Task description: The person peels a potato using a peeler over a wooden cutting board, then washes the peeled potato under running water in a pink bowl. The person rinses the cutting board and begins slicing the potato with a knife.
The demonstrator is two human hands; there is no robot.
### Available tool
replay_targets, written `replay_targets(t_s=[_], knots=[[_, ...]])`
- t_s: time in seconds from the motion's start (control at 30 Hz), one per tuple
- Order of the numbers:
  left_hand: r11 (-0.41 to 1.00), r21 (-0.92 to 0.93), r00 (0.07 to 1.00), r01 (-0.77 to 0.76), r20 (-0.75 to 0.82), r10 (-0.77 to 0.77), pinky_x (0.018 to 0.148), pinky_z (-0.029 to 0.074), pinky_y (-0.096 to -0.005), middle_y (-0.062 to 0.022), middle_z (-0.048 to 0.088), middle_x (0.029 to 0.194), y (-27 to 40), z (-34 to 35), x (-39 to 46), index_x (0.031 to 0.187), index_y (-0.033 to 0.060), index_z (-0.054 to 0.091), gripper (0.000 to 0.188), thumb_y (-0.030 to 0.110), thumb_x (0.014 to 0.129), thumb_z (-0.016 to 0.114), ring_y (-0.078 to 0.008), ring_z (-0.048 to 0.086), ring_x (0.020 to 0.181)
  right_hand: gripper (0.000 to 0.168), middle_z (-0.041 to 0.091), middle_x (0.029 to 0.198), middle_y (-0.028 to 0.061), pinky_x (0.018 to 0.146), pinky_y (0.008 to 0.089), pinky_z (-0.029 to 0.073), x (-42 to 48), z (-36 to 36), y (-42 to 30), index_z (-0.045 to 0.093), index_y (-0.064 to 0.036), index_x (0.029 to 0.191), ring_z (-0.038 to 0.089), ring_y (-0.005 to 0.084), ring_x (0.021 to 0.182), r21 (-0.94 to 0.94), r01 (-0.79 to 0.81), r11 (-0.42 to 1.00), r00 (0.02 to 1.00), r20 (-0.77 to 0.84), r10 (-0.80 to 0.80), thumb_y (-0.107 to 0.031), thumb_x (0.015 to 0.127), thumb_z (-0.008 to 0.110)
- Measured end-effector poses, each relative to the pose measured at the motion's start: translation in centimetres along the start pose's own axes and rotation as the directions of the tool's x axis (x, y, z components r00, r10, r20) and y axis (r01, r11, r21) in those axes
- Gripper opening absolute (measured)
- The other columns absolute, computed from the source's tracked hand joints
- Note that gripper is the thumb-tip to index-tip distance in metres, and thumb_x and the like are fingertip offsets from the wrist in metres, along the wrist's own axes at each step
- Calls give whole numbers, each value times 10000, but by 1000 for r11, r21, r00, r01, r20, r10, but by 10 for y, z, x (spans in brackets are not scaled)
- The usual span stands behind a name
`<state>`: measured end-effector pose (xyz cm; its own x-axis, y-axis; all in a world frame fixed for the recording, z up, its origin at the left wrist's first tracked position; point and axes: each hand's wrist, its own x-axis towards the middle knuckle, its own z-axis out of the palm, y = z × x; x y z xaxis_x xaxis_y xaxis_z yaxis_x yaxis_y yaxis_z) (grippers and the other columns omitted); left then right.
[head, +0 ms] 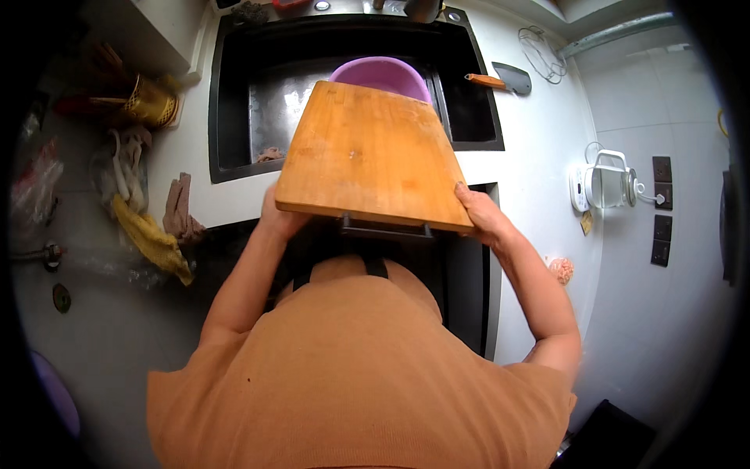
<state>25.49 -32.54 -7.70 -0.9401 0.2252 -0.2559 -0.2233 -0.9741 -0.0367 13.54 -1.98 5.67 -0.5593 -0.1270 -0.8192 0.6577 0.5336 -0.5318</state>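
A wooden cutting board [369, 152], with a black handle [387, 230] at its near edge, is held up in front of my body. My left hand [281, 214] grips its near left corner, most of the fingers hidden under the wood. At the near right corner my right hand [483, 214] has its thumb on the edge and the other fingers beneath. Past the board's far edge shows part of a pink plastic basin [381, 73], which stands in the black sink [269, 105]. The board covers the sink's near middle.
A cleaver [510, 77] with a wooden handle lies right of the sink on the white countertop [527, 176]. Farther right stands a glass electric kettle [609, 183]. Cloths [183, 208] hang at the left counter edge, below a gold utensil holder [153, 104]. A tangled wire [542, 53] lies near the back.
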Motion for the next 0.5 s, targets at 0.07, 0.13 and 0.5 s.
replay_targets(t_s=[0.07,0.13,0.5], knots=[[993,-116,997,-5,73,14,969,397,-434,-220,414,1306,-21,2,-31,1321,-10,331,532,264,876,434,-307,424,1219,492,591,947,111,614,326,478,-10,22,8,513,27,1120,567,180,757,184,15,983,999,46,-24,-418,945,396],[963,268,990,-2,138,-36,962,402,-433,-216,418,1302,-22,26,-54,1321,-12,329,560,226,838,485,-310,426,1217,464,581,992,103,634,320,487,-20,44,12,495,17,1143,575,169,797,312,28,950,994,89,-58,-392,957,379],[874,459,965,-160,-112,236,950,419,-489,-167,521,1181,-21,73,-104,1252,3,382,469,229,860,504,-285,495,1139,463,555,1098,93,735,291,489,-56,105,4,418,2,1228,565,155,931,398,32,917,970,207,-124,-374,960,386]])
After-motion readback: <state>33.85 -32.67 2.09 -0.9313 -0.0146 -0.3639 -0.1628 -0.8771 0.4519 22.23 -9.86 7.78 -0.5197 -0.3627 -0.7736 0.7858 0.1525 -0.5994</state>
